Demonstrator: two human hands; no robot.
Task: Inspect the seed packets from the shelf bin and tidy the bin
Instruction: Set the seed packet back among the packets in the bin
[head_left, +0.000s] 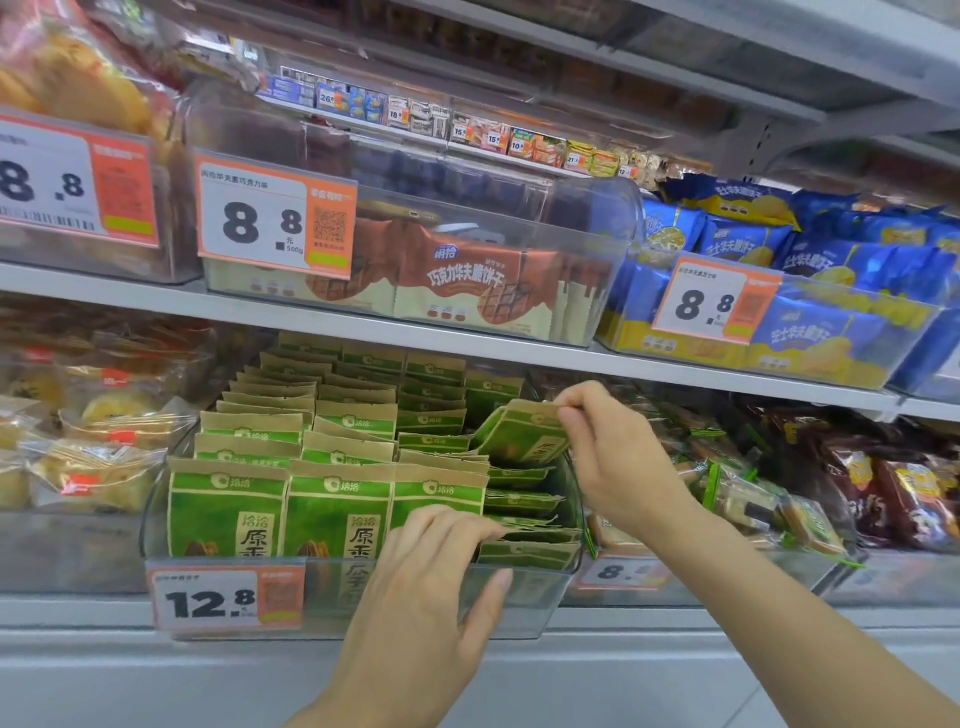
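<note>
A clear plastic bin (171, 564) on the lower shelf holds several green and tan seed packets (337, 514) standing in rows. At the bin's right side several packets (524, 551) lie flat in a stack. My right hand (618, 467) pinches the top edge of one tilted green packet (524, 434) above that stack. My left hand (431, 587) rests on the bin's front edge, fingers over the front packets and touching the flat stack, thumb outside the wall.
A 12.8 price tag (226, 600) hangs on the bin's front. Bagged pastries (93, 467) fill the bin to the left, wrapped snacks (753, 493) the one to the right. The shelf above carries brown (467, 280) and blue (810, 291) wafer packs.
</note>
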